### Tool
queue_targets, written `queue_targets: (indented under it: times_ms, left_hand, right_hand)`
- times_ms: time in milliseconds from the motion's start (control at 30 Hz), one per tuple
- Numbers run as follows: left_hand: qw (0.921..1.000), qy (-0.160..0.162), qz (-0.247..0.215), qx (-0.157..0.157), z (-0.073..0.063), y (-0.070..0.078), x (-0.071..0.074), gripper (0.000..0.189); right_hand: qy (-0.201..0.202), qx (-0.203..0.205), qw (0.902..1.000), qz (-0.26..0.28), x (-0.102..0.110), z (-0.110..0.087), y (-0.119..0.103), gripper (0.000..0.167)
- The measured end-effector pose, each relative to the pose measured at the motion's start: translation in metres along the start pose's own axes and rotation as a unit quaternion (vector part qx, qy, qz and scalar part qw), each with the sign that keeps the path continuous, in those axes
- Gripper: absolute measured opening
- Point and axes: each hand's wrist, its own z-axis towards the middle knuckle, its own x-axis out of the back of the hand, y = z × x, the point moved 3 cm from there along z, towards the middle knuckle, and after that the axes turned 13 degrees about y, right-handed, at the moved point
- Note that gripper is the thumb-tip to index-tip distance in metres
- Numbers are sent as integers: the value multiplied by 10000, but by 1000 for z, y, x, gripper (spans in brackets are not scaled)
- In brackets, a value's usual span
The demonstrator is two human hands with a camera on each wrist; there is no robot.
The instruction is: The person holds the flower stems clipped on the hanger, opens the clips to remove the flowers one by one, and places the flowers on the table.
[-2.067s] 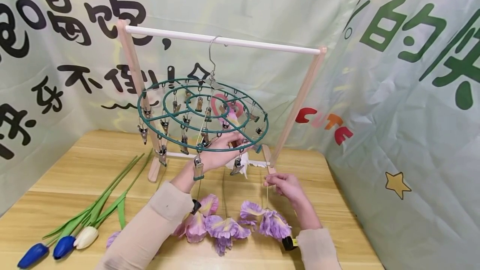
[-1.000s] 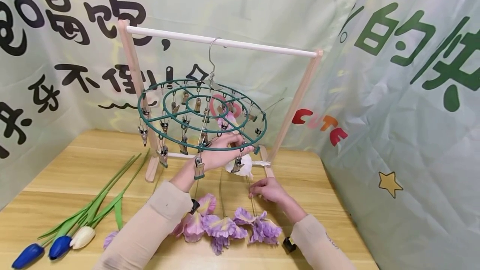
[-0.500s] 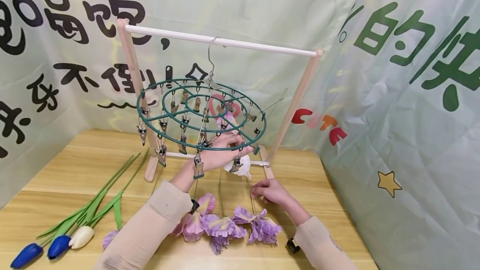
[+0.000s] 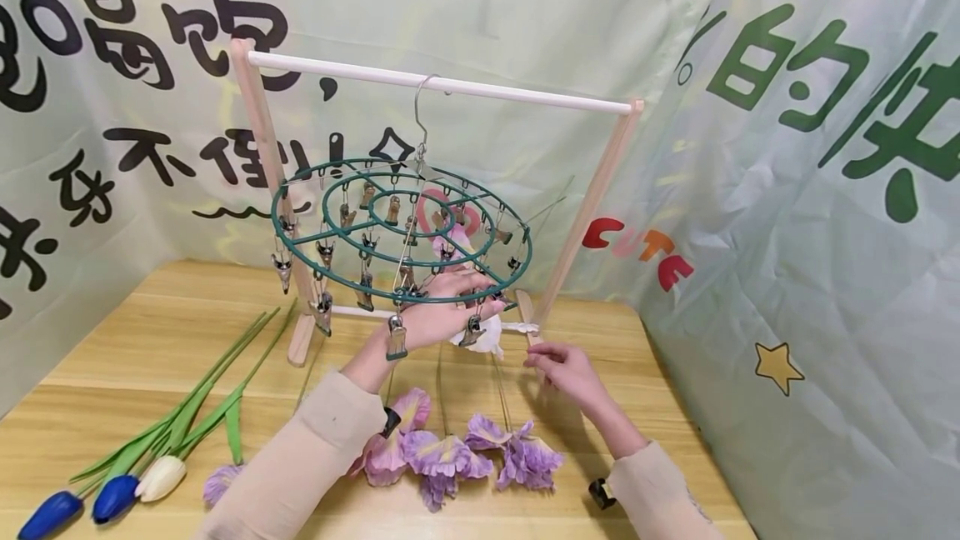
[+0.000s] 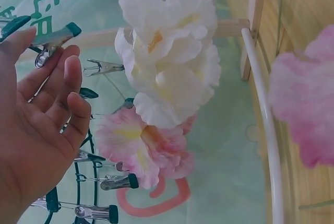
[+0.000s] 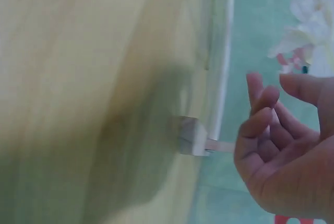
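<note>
A green round clip hanger (image 4: 401, 227) hangs from the rack by a wire hook, with many metal clips around its rings. My left hand (image 4: 442, 307) reaches under its near right side and pinches a green-tipped clip (image 5: 57, 37) between thumb and fingers. Beside that hand, a white flower (image 5: 172, 57) and a pink flower (image 5: 146, 143) hang among the clips. My right hand (image 4: 566, 369) is over the table by the rack's right foot, fingers loosely bent and holding nothing. Left of it, a purple iris (image 4: 528, 457) lies with its stem pointing toward the rack.
A wooden rack (image 4: 600, 190) with a white top bar stands on the table. Another purple iris (image 4: 442, 457) and a pink iris (image 4: 386, 452) lie in front. Blue tulips (image 4: 116, 497) and a white tulip (image 4: 161, 477) lie at left. Printed cloth (image 4: 862, 232) encloses the back and sides.
My right hand moved left with the purple iris's stem, let go of it, then drew back right, leaving the iris on the table. The left hand has stayed at the clip.
</note>
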Motion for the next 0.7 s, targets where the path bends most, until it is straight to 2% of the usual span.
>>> queue_targets:
  times_ms: [167,333,500,700]
  left_hand:
    - [9987,225,-418,-176,-4,3,-3,37]
    - [9979,265,-543,-252,-9,3,-7,38]
    - [9976,77,-668,-189,-14,1,-8,36]
    - [9965,23,-807,-204,-15,3,-9,33]
  right_hand:
    - [921,95,9951,355,13,8,-14,29]
    - [1394,280,9834,1125,20,19,-30,28]
    - [1540,369,9750,1557,18,33,-45,32]
    - [1428,119,9711,1907,8,50,-58,34]
